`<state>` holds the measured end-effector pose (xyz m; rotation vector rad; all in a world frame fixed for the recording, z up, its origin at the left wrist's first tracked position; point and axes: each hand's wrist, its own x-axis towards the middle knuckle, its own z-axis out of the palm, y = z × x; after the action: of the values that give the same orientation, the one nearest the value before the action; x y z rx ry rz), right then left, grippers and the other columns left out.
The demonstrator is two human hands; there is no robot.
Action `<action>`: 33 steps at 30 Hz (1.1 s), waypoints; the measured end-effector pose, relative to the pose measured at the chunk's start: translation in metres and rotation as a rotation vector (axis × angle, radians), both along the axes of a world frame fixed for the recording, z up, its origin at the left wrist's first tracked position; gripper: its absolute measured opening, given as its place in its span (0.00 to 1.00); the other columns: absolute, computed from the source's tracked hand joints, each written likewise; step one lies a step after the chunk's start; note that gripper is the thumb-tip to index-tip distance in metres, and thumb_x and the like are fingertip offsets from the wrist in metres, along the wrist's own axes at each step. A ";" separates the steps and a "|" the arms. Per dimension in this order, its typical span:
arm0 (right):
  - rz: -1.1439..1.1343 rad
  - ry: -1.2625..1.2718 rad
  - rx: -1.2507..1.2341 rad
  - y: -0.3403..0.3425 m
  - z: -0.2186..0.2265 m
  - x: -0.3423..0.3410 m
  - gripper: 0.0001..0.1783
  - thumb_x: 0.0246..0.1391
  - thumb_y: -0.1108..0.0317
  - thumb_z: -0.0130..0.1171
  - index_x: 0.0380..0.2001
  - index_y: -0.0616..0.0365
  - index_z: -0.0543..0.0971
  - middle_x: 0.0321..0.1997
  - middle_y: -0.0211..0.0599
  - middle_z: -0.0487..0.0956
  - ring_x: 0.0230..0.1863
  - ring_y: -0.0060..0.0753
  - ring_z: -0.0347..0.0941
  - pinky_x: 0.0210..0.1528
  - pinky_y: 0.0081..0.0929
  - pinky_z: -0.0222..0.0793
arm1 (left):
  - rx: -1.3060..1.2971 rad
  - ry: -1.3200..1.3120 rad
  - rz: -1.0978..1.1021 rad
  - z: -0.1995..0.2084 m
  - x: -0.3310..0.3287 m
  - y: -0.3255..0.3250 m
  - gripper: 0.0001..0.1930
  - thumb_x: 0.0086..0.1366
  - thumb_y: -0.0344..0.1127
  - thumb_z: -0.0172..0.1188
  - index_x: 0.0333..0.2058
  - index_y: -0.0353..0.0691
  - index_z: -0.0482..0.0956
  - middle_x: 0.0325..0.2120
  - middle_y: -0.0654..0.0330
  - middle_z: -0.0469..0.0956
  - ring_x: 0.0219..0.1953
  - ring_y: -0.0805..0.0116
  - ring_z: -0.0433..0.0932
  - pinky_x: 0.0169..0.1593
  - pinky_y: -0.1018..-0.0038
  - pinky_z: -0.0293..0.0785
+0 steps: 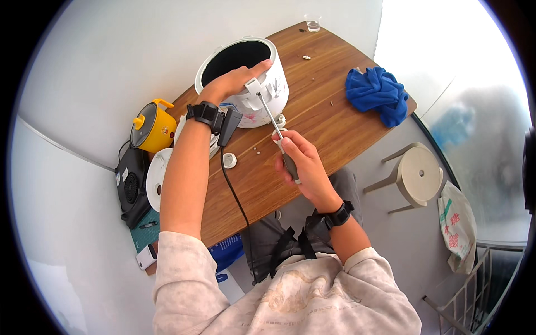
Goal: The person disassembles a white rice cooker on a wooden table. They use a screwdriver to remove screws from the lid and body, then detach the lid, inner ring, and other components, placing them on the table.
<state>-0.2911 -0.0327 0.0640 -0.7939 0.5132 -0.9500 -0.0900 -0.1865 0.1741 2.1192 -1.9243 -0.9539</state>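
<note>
A white, round rice cooker body [282, 84] with a dark hollow inside stands tilted toward me on the wooden table. My left hand [237, 81] grips its near rim, one finger stretched along the edge. Close by that hand, a white hinge-like tab [253, 86] sticks out from the rim. My right hand [306, 162] is closed around the grey-and-white handle of a screwdriver [268, 113]. The screwdriver's metal shaft slants up and left, its tip at the tab. Whether the tip sits on a screw is too small to tell.
Left of the cooker are a yellow pot [153, 131], a black hotplate [132, 187] and a white disc [158, 173]. A white cap [229, 161], blue cloth [377, 92] and clear cup [313, 24] rest on the table [324, 128]. A stool [419, 174] stands right.
</note>
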 end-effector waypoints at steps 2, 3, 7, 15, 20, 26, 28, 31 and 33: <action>-0.072 0.142 -0.102 -0.002 0.000 0.000 0.15 0.71 0.59 0.51 0.52 0.56 0.75 0.21 0.30 0.76 0.17 0.20 0.69 0.17 0.20 0.58 | 0.026 -0.011 -0.010 0.002 0.000 0.000 0.52 0.59 0.82 0.44 0.62 0.39 0.76 0.63 0.47 0.71 0.66 0.51 0.65 0.69 0.56 0.52; -0.123 0.230 -0.161 -0.003 -0.001 0.000 0.14 0.70 0.60 0.53 0.51 0.56 0.76 0.21 0.31 0.76 0.18 0.22 0.70 0.18 0.21 0.60 | 0.012 -0.021 -0.007 0.002 0.000 0.002 0.52 0.58 0.82 0.44 0.62 0.40 0.76 0.64 0.47 0.70 0.66 0.50 0.65 0.69 0.55 0.52; -0.593 0.834 -0.762 -0.007 -0.010 -0.002 0.14 0.62 0.68 0.60 0.50 0.54 0.78 0.23 0.33 0.77 0.23 0.32 0.75 0.24 0.30 0.67 | 0.023 -0.010 -0.009 0.007 -0.005 0.006 0.52 0.58 0.83 0.44 0.63 0.42 0.76 0.65 0.48 0.70 0.66 0.50 0.64 0.70 0.54 0.52; -0.932 1.363 -1.223 -0.010 0.013 -0.020 0.21 0.53 0.71 0.64 0.52 0.46 0.81 0.27 0.32 0.76 0.27 0.37 0.76 0.32 0.32 0.70 | 0.033 0.008 0.003 0.004 -0.002 0.003 0.50 0.58 0.82 0.45 0.62 0.44 0.76 0.64 0.49 0.70 0.66 0.50 0.64 0.69 0.55 0.52; -0.710 1.118 -0.950 -0.008 0.010 -0.020 0.19 0.55 0.69 0.65 0.52 0.48 0.81 0.25 0.33 0.76 0.25 0.33 0.75 0.31 0.31 0.70 | 0.053 -0.014 -0.034 0.004 0.001 0.000 0.51 0.59 0.82 0.44 0.62 0.42 0.76 0.65 0.49 0.70 0.67 0.51 0.64 0.70 0.55 0.52; -0.249 0.455 -0.354 -0.008 -0.007 -0.016 0.14 0.68 0.59 0.58 0.51 0.53 0.78 0.22 0.31 0.72 0.21 0.18 0.68 0.24 0.23 0.63 | 0.095 0.039 -0.023 0.006 0.000 0.002 0.52 0.59 0.82 0.45 0.63 0.41 0.74 0.67 0.48 0.67 0.69 0.50 0.61 0.71 0.54 0.49; -0.068 0.201 -0.124 -0.007 -0.004 -0.015 0.17 0.71 0.55 0.53 0.51 0.54 0.76 0.21 0.28 0.71 0.19 0.15 0.65 0.21 0.19 0.59 | 0.024 0.023 0.015 0.004 -0.004 0.006 0.52 0.58 0.82 0.46 0.63 0.40 0.75 0.66 0.48 0.68 0.68 0.50 0.62 0.71 0.54 0.49; -0.008 0.128 -0.046 -0.002 0.004 -0.010 0.19 0.73 0.52 0.48 0.53 0.54 0.74 0.22 0.26 0.71 0.17 0.15 0.62 0.19 0.16 0.54 | 0.011 0.038 0.010 0.004 -0.003 0.006 0.51 0.58 0.81 0.47 0.63 0.40 0.75 0.66 0.49 0.68 0.68 0.51 0.63 0.71 0.56 0.49; -0.017 0.134 -0.040 0.000 0.004 -0.006 0.19 0.73 0.51 0.47 0.52 0.54 0.74 0.21 0.26 0.70 0.16 0.16 0.62 0.19 0.17 0.54 | 0.024 0.055 0.003 0.004 0.000 0.003 0.51 0.58 0.81 0.48 0.63 0.40 0.75 0.66 0.49 0.68 0.68 0.52 0.63 0.71 0.57 0.49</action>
<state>-0.2974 -0.0327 0.0677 -0.8943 0.6198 -0.9287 -0.0902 -0.1837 0.1776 2.0860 -1.8926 -1.0286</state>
